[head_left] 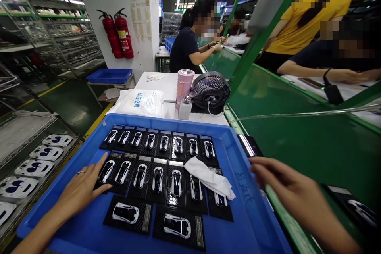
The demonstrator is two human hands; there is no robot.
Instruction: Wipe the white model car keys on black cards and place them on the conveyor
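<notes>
Inside a blue tray (pixel 253 222) lie rows of small white-and-black model cars on black patterned bases. My left hand (pixel 79 186) is spread, its fingertips at the left end of the second row, beside a model car (pixel 106 171). Two more model cars, one at left (pixel 125 213) and one at right (pixel 176 226), lie sideways at the near side. A crumpled white cloth (pixel 210 176) covers part of the second row's right end. My right hand (pixel 293 192), slightly blurred, hovers by the tray's right rim with loosely bent fingers and nothing visible in it.
Beyond the tray stand a pink tumbler (pixel 184 83), a small bottle (pixel 185 108), a black fan (pixel 212 92) and a white plastic bag (pixel 138 102). A green conveyor (pixel 285 127) runs at right, bearing another model car (pixel 361 210). White shells (pixel 34 168) fill a left rack. Co-workers sit nearby.
</notes>
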